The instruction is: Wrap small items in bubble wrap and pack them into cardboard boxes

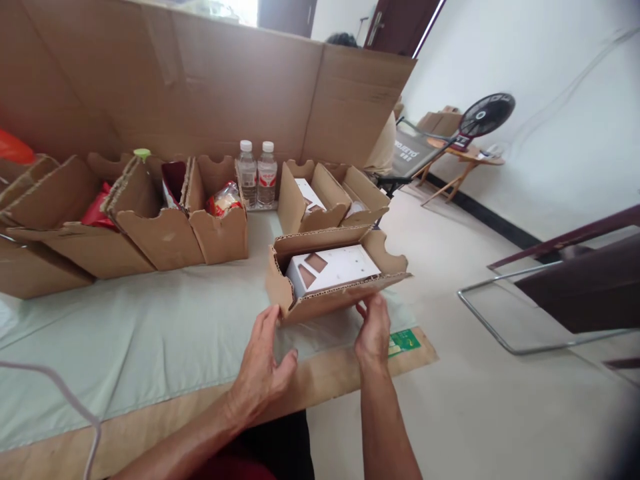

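Observation:
A cardboard box (345,297) with its top open stands near the front right part of the table. Inside it lies a white box (345,265) with brown cut-out shapes on one end. My left hand (263,367) is at the box's lower left corner, fingertips touching the cardboard, thumb spread away. At the lower right front side is my right hand (373,330), its fingers apart and partly behind the thumb side, close against the cardboard. Neither hand has its fingers wrapped round anything.
Several cardboard bins (220,237) with goods line the back of the table (190,313). Two water bottles (267,175) stand between bins. Behind rises a tall cardboard panel (225,87). A metal-framed chair (575,300) is at right; a cable (65,387) crosses the front left.

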Tool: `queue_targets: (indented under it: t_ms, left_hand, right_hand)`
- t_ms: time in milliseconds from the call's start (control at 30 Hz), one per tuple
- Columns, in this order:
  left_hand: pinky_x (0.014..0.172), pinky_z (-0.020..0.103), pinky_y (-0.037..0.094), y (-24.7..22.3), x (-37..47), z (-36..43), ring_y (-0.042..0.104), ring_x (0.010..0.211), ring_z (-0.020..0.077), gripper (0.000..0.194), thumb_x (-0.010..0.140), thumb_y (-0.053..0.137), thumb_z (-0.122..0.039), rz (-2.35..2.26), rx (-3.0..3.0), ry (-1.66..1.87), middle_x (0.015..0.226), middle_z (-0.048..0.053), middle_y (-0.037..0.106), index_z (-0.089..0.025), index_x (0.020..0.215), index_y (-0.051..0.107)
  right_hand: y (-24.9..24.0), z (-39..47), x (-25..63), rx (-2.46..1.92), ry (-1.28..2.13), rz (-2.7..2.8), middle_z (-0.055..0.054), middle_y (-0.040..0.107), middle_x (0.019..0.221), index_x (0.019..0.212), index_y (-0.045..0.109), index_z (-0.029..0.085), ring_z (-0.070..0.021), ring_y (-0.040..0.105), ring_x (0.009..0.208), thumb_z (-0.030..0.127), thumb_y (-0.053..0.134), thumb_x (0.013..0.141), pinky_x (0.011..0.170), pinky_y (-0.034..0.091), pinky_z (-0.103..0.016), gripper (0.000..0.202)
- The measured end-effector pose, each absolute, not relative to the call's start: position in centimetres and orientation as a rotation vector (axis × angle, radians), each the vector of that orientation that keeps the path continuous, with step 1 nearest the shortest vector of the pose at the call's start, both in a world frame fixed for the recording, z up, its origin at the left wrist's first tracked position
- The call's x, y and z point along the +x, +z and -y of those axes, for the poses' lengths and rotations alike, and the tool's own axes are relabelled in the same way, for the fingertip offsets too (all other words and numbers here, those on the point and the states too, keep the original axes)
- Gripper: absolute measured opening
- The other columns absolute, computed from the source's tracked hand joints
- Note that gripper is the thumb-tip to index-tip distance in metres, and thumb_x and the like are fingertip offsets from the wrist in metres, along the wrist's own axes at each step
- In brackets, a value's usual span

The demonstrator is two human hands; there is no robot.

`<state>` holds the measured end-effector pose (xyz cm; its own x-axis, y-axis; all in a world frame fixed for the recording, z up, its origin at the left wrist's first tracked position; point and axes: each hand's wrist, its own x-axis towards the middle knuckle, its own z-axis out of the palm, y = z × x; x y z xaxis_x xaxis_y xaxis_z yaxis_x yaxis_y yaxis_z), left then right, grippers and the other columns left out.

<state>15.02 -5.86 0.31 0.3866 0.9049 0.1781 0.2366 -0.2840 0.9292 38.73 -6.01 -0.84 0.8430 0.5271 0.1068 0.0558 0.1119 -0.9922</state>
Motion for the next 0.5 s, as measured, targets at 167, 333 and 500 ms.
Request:
queue_targets:
  t_ms: [167, 333, 500]
  left_hand:
    - [0.111, 0.054, 0.045, 0.6, 17.3, 2.9, 0.045, 0.139, 0.0333, 0.074, 0.083, 0.057, -0.024, -0.987, 1.736, 0.932, 0.152, 0.02, 0.04, -0.016, 0.152, 0.033]
    - [0.11, 0.053, 0.047, 0.0, 19.7, 0.3, 0.044, 0.141, 0.0336, 0.081, 0.08, 0.059, -0.021, -0.945, 1.764, 0.919, 0.155, 0.019, 0.041, -0.017, 0.156, 0.03]
    - [0.082, 0.038, 0.061, -1.9, 15.1, 1.3, 0.052, 0.135, 0.0327, 0.074, 0.081, 0.058, -0.02, -1.034, 1.762, 0.841, 0.159, 0.019, 0.039, -0.018, 0.153, 0.039]
  right_hand:
    - [-0.3, 3.4, 40.7, -1.409, 0.381, 0.479, -0.008, 0.071, 0.123, 0.111, 0.069, 0.022, -0.0263, 0.064, 0.118, 0.066, 0.055, 0.084, 0.09, 0.052, -0.041, 0.054]
    - [-0.1, 2.4, 42.8, -1.417, 0.347, 0.447, -0.01, 0.063, 0.139, 0.123, 0.064, 0.023, -0.0264, 0.061, 0.125, 0.066, 0.056, 0.082, 0.095, 0.052, -0.043, 0.06]
    - [-1.5, 6.0, 39.4, -1.477, 0.389, 0.388, -0.016, 0.061, 0.139, 0.115, 0.067, 0.019, -0.0353, 0.058, 0.13, 0.062, 0.065, 0.077, 0.105, 0.047, -0.056, 0.058]
